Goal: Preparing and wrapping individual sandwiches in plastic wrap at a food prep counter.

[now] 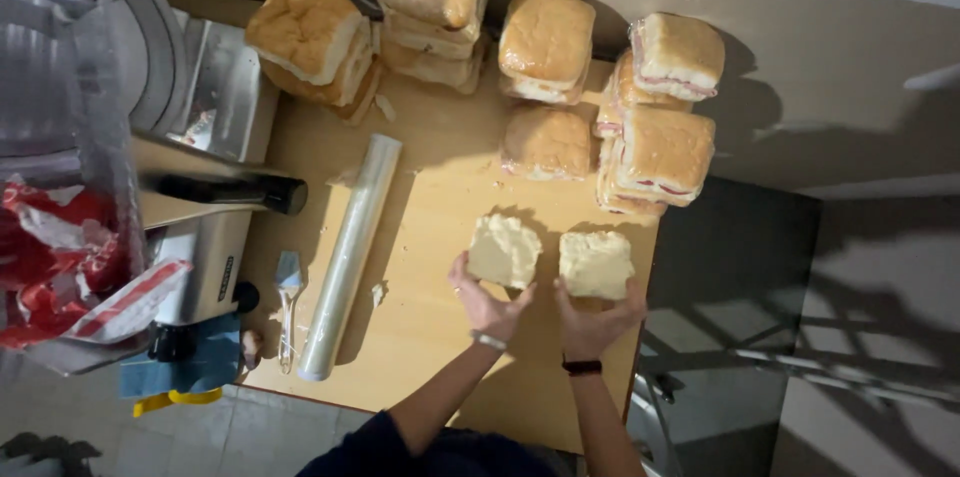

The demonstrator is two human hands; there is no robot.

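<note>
My left hand (485, 305) holds one pale bread half (503, 250), cut side up, just above the wooden table (420, 337). Beside it my right hand (597, 322) holds the other bread half (596, 263), also cut side up. The two halves lie side by side near the table's right edge. A silver bracelet is on my left wrist, a dark band on my right.
Stacks of wrapped sandwiches (660, 102) and bread rolls (433, 2) fill the far side of the table. A roll of clear film (350, 255) lies left of my hands, with a small spatula (288, 302) beside it. A metal slicing machine (150, 137) stands at the left.
</note>
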